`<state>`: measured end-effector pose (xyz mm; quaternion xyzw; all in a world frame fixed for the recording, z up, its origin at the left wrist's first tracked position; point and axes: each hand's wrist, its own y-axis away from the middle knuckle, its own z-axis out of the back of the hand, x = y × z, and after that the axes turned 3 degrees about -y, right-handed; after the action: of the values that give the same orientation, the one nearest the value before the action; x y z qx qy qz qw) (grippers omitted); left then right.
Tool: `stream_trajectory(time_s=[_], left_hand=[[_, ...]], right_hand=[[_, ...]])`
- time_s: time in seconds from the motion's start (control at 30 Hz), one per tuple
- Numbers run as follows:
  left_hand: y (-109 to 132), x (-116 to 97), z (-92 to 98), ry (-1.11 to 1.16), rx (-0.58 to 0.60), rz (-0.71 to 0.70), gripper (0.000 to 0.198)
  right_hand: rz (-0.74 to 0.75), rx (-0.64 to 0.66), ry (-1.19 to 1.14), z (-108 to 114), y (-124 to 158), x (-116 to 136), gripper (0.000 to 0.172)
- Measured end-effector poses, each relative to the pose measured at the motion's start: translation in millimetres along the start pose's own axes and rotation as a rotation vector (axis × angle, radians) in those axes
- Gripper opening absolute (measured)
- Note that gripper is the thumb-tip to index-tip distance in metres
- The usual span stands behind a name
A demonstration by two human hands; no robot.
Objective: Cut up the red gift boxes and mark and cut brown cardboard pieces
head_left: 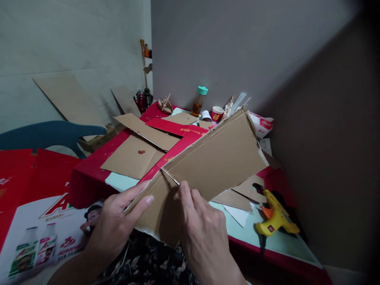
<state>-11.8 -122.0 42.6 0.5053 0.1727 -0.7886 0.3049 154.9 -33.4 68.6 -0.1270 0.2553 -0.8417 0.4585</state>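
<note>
1. One long cardboard panel [221, 160] is being held at a slant, its far part above the surface [297, 251]; its near end is being grasped by the left hand [120, 215], with the thumb laid on its face.
2. A thin metal blade [170, 176] is being clasped in the right hand [203, 221], its lower part being hidden by the fingers; the panel's upper edge is being crossed by the blade.
3. To the right, a yellow glue gun [276, 215] is being carried by the surface, near some cardboard scraps [252, 188].
4. Beyond the panel, to the left, a stained cardboard sheet [127, 156] is being overlapped by a cardboard strip [148, 130].
5. Farther back, a red paper cup [217, 113] and a teal-lidded bottle [198, 102] are being supported near the grey wall [237, 47].
6. Behind a blue chair [53, 132], a large board [68, 103] is being propped against the pale wall [74, 35].
</note>
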Motion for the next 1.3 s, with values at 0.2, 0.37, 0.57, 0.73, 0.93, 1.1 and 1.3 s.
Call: stream_trajectory(time_s=[0.2,0.37,0.57,0.73,0.93,1.1,1.3], left_hand=[[1.4,-5.4,-5.0,-0.027,-0.022,-0.026,0.045],[1.8,-7.7,-11.1,0.196,0.03,0.066,0.042],[4.8,-15.4,-15.6,0.297,0.024,0.116,0.04],[5.0,-12.8,-20.1,0.497,-0.003,0.169,0.047],[10.3,1.7,-21.2,0.147,-0.195,0.011,0.042],[12.6,1.6,-21.0,0.005,-0.32,-0.113,0.039],[13.4,-6.2,-22.1,0.011,-0.363,-0.211,0.031]], right_hand=[[0.025,-0.012,0.025,-4.5,-9.2,1.2,0.049],[0.027,-0.051,-0.006,-5.5,7.5,-9.9,0.04],[-0.046,-0.029,0.007,-4.1,19.3,-8.0,0.044],[-0.114,-0.014,-0.047,-8.2,20.4,-4.9,0.044],[-0.133,0.011,0.002,-3.3,17.7,2.3,0.047],[-0.11,-0.012,0.04,-1.1,10.5,12.0,0.046],[-0.114,0.015,0.056,0.1,-5.1,17.6,0.048]])
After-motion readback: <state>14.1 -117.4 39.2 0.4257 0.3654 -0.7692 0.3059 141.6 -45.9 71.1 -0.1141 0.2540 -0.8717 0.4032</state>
